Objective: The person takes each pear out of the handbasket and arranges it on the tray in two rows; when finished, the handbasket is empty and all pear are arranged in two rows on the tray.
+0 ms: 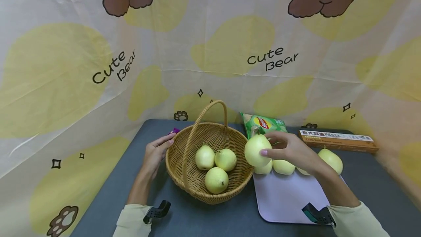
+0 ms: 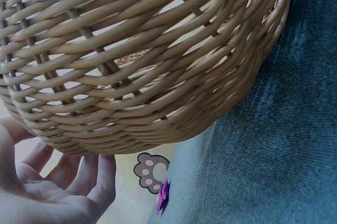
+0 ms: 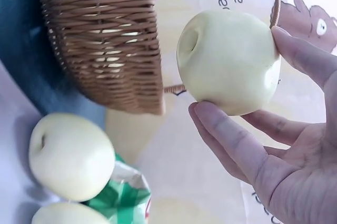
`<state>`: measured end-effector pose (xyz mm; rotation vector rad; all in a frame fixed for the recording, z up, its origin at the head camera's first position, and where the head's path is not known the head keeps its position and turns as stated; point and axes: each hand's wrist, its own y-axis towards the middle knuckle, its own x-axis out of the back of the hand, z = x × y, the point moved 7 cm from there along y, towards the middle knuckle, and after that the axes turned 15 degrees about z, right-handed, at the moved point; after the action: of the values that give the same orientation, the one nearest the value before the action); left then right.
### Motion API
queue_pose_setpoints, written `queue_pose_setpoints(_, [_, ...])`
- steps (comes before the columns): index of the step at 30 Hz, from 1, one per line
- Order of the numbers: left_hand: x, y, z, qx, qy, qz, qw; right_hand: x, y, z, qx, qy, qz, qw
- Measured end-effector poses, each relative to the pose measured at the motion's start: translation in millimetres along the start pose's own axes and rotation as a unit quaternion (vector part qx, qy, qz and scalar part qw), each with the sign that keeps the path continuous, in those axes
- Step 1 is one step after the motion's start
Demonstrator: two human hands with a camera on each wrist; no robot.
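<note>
My right hand [image 1: 289,151] pinches a pale yellow-green pear [image 1: 256,150] between thumb and fingers, raised just beside the right rim of a wicker basket [image 1: 210,198]. The right wrist view shows that pear [image 3: 229,60] with its dimpled end turned left. Inside the basket lie three similar pears, one at the left [image 1: 205,157], one at the right [image 1: 225,160] and one in front [image 1: 216,180]. My left hand [image 1: 154,154] holds the basket's left side, thumb at the rim. In the left wrist view its fingertips are hidden behind the weave [image 2: 131,108].
A pale lilac tray [image 1: 286,200] lies right of the basket, with several pears [image 1: 283,167] along its far side. Behind stand a green chip bag [image 1: 263,121] and a long orange-brown box [image 1: 338,142]. A small purple item [image 1: 174,131] shows behind the basket's left rim.
</note>
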<state>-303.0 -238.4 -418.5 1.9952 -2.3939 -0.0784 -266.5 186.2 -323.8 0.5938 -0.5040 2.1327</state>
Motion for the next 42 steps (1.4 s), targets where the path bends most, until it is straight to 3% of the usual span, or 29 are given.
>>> queue_pose_setpoints(14, [-0.8,0.3,0.3,0.005,-0.009,0.001,0.9999,-6,-23.4,-44,-0.045,0.045,0.014,0.9979])
queue_pose_setpoints(23, [0.4,-0.1,0.8,0.003,-0.009,-0.001,1.0,-28,-22.2,-68,-0.064,0.074,0.065,0.993])
queue_pose_setpoints(31, [-0.1,0.8,0.9,0.0,-0.005,0.0,1.0,-45,-23.1,-82,-0.055,0.098,0.11,0.9875])
queue_pose_setpoints(42, [-1.0,2.3,1.8,0.002,-0.005,0.003,1.0,-61,-25.7,-97,-0.067,0.093,0.155,0.9813])
